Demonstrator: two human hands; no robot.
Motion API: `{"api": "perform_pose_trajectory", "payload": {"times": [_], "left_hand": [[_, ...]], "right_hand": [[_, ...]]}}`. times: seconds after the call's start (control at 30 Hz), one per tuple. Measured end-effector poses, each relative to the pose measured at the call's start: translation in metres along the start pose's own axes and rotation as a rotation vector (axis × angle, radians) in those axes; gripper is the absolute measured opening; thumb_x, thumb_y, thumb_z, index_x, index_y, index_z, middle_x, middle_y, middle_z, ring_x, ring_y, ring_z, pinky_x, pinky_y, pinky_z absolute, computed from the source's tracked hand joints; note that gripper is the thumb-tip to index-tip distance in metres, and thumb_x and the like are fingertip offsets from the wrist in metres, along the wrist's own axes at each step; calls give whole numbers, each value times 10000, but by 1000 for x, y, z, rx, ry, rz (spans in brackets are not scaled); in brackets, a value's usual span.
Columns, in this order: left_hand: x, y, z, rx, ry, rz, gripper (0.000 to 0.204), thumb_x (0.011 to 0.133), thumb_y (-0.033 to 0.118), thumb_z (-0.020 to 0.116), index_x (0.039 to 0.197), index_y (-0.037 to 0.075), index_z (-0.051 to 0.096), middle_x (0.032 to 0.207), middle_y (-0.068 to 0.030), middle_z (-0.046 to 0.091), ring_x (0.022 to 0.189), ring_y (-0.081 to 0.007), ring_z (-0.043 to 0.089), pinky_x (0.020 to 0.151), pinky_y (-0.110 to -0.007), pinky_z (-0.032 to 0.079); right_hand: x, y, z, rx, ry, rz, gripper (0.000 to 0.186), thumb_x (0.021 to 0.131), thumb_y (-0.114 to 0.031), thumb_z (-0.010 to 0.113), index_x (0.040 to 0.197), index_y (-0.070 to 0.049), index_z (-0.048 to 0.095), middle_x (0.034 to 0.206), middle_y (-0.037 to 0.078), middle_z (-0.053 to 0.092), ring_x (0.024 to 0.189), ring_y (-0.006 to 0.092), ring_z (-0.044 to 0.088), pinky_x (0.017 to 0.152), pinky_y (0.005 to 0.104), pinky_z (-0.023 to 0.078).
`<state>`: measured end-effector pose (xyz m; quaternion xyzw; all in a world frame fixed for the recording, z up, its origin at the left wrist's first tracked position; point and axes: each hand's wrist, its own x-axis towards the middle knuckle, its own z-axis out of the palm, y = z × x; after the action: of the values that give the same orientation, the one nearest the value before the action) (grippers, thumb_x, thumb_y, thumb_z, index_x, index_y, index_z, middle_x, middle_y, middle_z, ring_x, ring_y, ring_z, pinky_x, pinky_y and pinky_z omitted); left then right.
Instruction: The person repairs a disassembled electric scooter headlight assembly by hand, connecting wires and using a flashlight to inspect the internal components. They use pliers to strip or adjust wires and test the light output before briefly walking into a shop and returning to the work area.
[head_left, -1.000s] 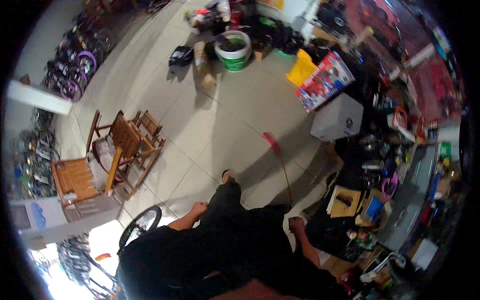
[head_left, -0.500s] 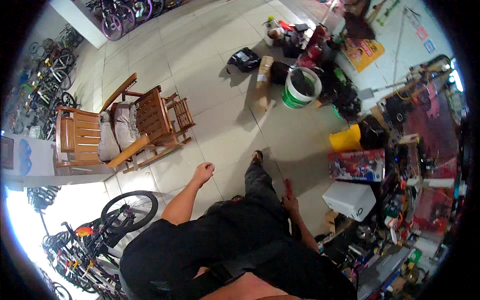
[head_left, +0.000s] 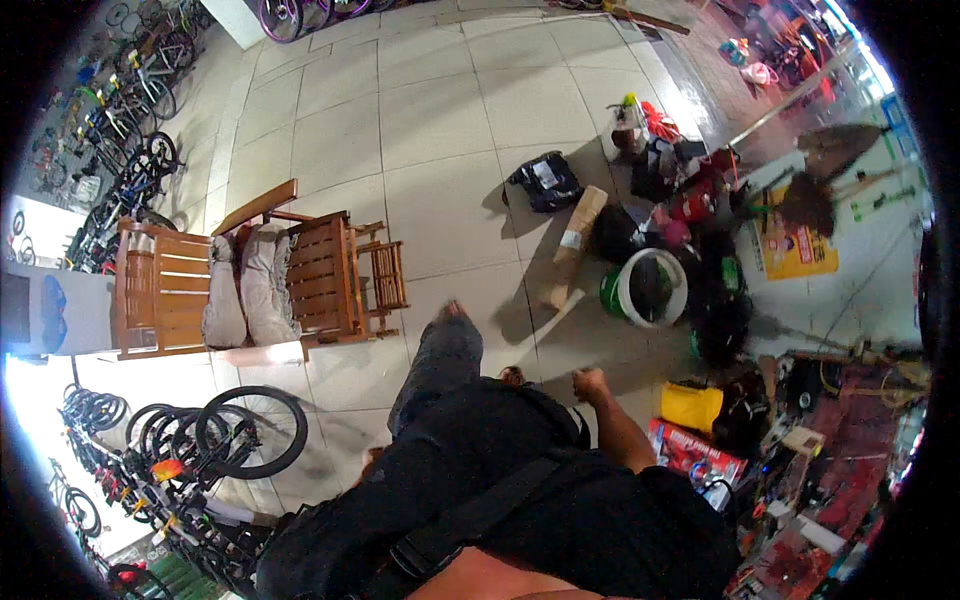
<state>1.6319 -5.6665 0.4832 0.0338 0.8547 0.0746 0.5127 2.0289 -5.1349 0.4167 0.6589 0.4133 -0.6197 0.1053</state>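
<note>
My right hand (head_left: 591, 386) is held out ahead of my body, its fingers curled closed. Whatever lies in the fingers, if anything, is too hidden to make out. Beyond it stands a white and green bucket (head_left: 612, 292) with dark stuff inside. My left hand (head_left: 372, 459) hangs low beside my dark trousers, mostly covered by my black clothing, and its fingers cannot be read. Neither hand touches any of the things around. One foot (head_left: 455, 308) is stepped forward on the tiled floor (head_left: 430, 150).
A wooden armchair (head_left: 325, 285) with pale cushions (head_left: 268, 285) stands left, near parked bicycles (head_left: 250, 432). Ahead right lie a black plastic package (head_left: 546, 182) and a long cardboard box (head_left: 578, 232). A yellow container (head_left: 690, 406) and a cluttered red-topped bench (head_left: 845, 470) line the right side.
I have moved forward, with the bucket and chair shifting in view. My right hand swung forward and my left swung back. A blurred red thing at my right hand no longer shows.
</note>
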Motion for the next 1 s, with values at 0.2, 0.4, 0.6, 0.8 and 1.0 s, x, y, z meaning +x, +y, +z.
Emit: {"api": "perform_pose_trajectory", "payload": {"times": [0.2,0.4,0.6,0.8,1.0], "left_hand": [[113,150,-51,20,-56,24,305,1001,295,645,1027,18,771,988,-157,756,938,-317,717,820,-479,558],[280,439,-246,106,29,121,311,1011,296,657,1085,18,775,1077,-186,772,1054,-365,729,892,-519,558],[357,772,-476,-583,270,607,273,1057,260,618,1203,40,687,967,-49,718,755,-140,660,660,-291,539],[406,952,-541,-76,337,604,233,1043,226,624,1153,27,672,925,-38,704,775,-145,668,655,-303,536],[462,971,-487,767,-37,772,337,1004,401,591,1065,112,752,879,-103,721,803,-284,685,765,-506,549]], "right_hand": [[24,-243,7,-39,103,-28,348,1004,-297,668,1215,-26,723,915,90,741,684,236,691,576,392,543],[119,-313,23,-410,139,-193,481,975,-434,745,1172,4,760,973,161,794,750,319,732,713,451,599],[214,-407,21,-277,144,-297,555,930,-508,768,1133,8,778,1053,248,781,890,389,747,816,485,591],[300,-554,-9,-300,31,-162,431,878,-425,731,1043,-34,801,1021,232,773,927,385,743,810,467,582],[293,-781,-111,-126,267,-253,455,911,-420,657,1039,-6,798,991,252,766,875,367,754,802,475,593]]}}
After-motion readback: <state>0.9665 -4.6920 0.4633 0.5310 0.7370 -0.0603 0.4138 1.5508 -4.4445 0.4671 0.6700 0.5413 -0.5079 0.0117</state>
